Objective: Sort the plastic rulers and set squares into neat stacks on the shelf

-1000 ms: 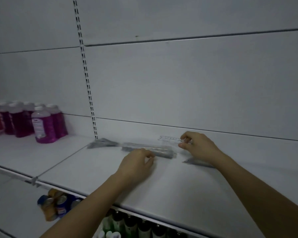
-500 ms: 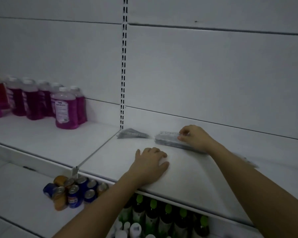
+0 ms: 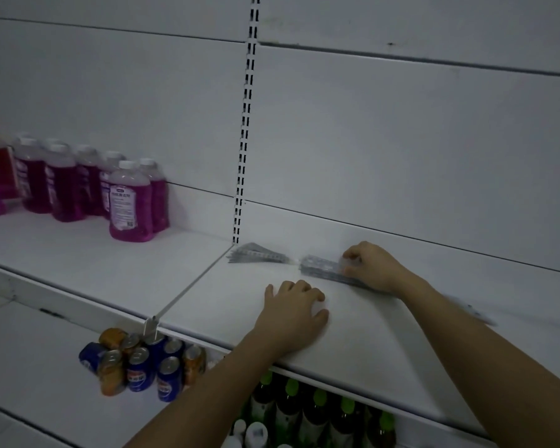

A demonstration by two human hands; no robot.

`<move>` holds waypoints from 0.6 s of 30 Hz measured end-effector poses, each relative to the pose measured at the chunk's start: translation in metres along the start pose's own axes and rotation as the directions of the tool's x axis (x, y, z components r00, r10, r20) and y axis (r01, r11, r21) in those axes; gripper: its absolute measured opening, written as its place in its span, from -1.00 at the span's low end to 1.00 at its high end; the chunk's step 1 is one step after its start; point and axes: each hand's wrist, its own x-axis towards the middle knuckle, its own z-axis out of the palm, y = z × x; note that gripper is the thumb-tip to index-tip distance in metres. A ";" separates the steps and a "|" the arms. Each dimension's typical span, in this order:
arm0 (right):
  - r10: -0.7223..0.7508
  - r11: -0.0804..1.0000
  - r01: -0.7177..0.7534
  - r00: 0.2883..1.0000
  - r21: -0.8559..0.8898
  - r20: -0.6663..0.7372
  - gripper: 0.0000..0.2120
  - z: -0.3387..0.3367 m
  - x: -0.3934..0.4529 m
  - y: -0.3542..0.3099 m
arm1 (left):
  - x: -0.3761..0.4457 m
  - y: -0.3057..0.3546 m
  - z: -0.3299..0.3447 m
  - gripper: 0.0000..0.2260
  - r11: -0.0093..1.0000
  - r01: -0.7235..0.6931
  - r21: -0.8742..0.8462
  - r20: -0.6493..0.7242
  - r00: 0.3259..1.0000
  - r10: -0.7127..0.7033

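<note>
A stack of clear plastic rulers [image 3: 320,269] lies near the back of the white shelf [image 3: 207,295]. My right hand [image 3: 374,265] rests on the stack's right end, fingers curled on the top ruler. To its left, by the back corner, sits a fanned pile of clear set squares [image 3: 256,253]. My left hand [image 3: 293,313] lies palm down on the bare shelf in front of the rulers, fingers apart, holding nothing. Another clear piece [image 3: 476,313] lies behind my right forearm, blurred.
Purple liquid bottles [image 3: 130,202] stand at the left on the adjoining shelf. A slotted upright [image 3: 244,130] runs up the back wall. Below are drink cans [image 3: 143,363] and green-capped bottles [image 3: 317,412]. A shelf divider strip [image 3: 191,286] separates the two shelf boards.
My right hand has brought a clear ruler down onto the ruler stack. My left hand has left the stack and now lies flat on the shelf. The view has shifted left.
</note>
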 end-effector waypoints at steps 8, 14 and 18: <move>0.052 0.995 -0.038 0.987 0.091 -0.153 -0.84 -0.021 -0.052 -0.001 | 0.003 0.006 -0.005 -0.62 0.996 0.010 0.084 0.047 0.999 -0.014; 0.235 0.971 -0.231 0.969 0.055 -0.080 -0.71 -0.030 -0.108 0.022 | 0.015 0.053 -0.013 -0.61 1.000 0.007 -0.001 0.122 0.992 -0.007; 0.330 0.942 -0.327 0.944 0.082 -0.022 -0.68 -0.048 -0.149 0.048 | 0.017 0.117 -0.009 -0.62 0.997 -0.055 -0.052 0.165 0.984 0.063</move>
